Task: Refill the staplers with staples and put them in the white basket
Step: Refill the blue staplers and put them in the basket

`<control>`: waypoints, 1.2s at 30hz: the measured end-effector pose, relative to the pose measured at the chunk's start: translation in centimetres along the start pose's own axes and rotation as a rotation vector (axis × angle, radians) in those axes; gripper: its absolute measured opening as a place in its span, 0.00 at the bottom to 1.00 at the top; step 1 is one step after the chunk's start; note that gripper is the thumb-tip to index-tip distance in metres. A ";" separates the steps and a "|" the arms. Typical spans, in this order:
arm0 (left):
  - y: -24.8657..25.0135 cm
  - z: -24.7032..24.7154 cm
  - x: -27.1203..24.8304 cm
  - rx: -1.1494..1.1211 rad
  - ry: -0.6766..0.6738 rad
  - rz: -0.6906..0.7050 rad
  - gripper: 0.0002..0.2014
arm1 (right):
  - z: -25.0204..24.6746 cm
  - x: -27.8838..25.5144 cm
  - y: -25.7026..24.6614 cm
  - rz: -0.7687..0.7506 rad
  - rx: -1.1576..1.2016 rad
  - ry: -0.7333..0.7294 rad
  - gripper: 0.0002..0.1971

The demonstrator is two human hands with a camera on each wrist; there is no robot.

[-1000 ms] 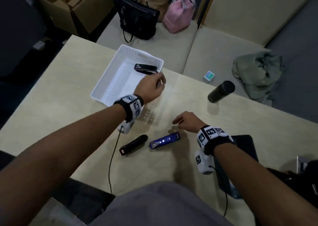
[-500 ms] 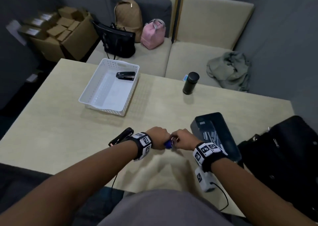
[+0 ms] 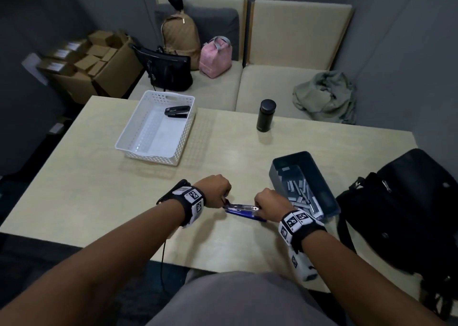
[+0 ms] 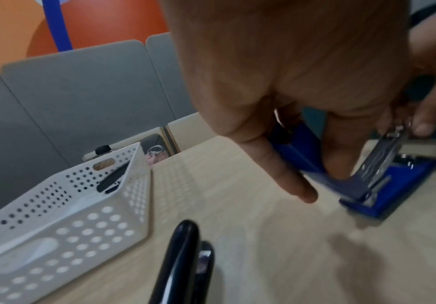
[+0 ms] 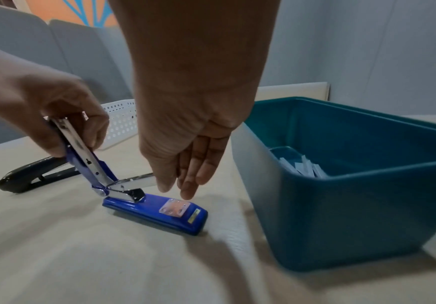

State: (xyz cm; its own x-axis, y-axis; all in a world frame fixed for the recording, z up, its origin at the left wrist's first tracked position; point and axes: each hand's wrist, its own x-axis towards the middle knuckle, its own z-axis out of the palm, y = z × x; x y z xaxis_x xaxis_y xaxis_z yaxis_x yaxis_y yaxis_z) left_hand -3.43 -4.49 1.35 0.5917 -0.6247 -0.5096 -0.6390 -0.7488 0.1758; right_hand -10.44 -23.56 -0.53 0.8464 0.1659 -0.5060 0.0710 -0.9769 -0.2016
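Note:
A blue stapler (image 3: pixel 245 213) (image 5: pixel 160 214) lies on the table's near side, swung open. My left hand (image 3: pixel 223 194) (image 4: pixel 302 102) grips its raised blue top cover (image 5: pixel 81 156). My right hand (image 3: pixel 267 204) (image 5: pixel 185 160) pinches the free end of the metal staple rail (image 5: pixel 133 181). A black stapler (image 4: pixel 183 257) (image 5: pixel 30 176) lies shut on the table beside my left wrist. The white basket (image 3: pixel 128 137) stands at the far left, with another black stapler (image 3: pixel 177 111) in its far corner. A blue bin (image 3: pixel 280 174) (image 5: pixel 341 205) by my right hand holds several staple strips (image 3: pixel 302 196).
A black bottle (image 3: pixel 266 115) stands upright at the table's far side. A black bag (image 3: pixel 409 214) sits on the table's right end, behind the bin. Beyond the table, a bench (image 3: pixel 272 87) carries bags and a green cloth.
My left hand came back from the basket to the blue stapler, and my right hand joined it. The stapler, shut a second ago, now has its cover lifted off the rail.

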 end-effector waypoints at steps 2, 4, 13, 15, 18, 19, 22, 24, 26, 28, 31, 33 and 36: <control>-1.8 0.3 -1.0 -0.036 -0.025 -0.042 0.06 | 0.5 -0.2 0.7 0.019 0.030 -0.007 0.11; -2.6 1.2 -1.7 0.003 -0.067 -0.063 0.07 | 0.9 -0.2 0.8 0.016 0.033 0.004 0.10; -0.8 6.0 -0.9 0.156 -0.005 0.023 0.20 | 1.9 0.3 0.3 0.055 0.038 -0.023 0.08; 0.7 5.6 0.2 0.038 0.043 0.027 0.20 | 2.0 0.3 0.3 0.055 0.067 -0.020 0.07; 3.0 5.3 2.1 -0.156 -0.025 -0.038 0.21 | 1.9 0.2 0.6 0.033 0.129 -0.009 0.14; 3.7 5.3 2.7 -0.183 -0.061 -0.052 0.21 | 1.6 0.1 0.8 0.009 0.158 -0.005 0.18; 4.7 5.8 4.0 -0.158 -0.138 -0.045 0.19 | -0.2 -0.7 2.0 -0.060 0.331 0.055 0.18; 4.5 6.0 4.7 -0.183 -0.151 -0.032 0.17 | -1.5 -1.2 3.5 -0.017 0.501 0.156 0.12; 3.9 6.0 5.0 -0.270 -0.178 -0.027 0.15 | -2.5 -1.5 5.4 0.093 0.623 0.297 0.05; 3.2 5.7 5.3 -0.341 -0.215 -0.039 0.15 | -2.9 -1.6 7.8 0.223 0.670 0.396 0.06; 2.7 5.5 5.3 -0.379 -0.245 -0.052 0.16 | -2.5 -1.2 10.9 0.385 0.610 0.362 0.12; 2.5 5.7 5.2 -0.394 -0.254 -0.048 0.16 | -1.7 -1.0 12.2 0.432 0.529 0.257 0.14; 2.4 6.1 4.9 -0.419 -0.246 -0.037 0.15 | -0.8 -0.6 12.6 0.458 0.409 0.190 0.13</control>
State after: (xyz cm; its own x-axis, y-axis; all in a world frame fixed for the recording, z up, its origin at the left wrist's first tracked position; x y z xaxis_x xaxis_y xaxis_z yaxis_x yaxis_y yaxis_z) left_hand -5.04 -7.98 -5.85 0.4442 -0.5626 -0.6972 -0.3370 -0.8260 0.4518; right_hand -9.69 -36.11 -2.11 0.8245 -0.3195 -0.4670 -0.4953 -0.8065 -0.3227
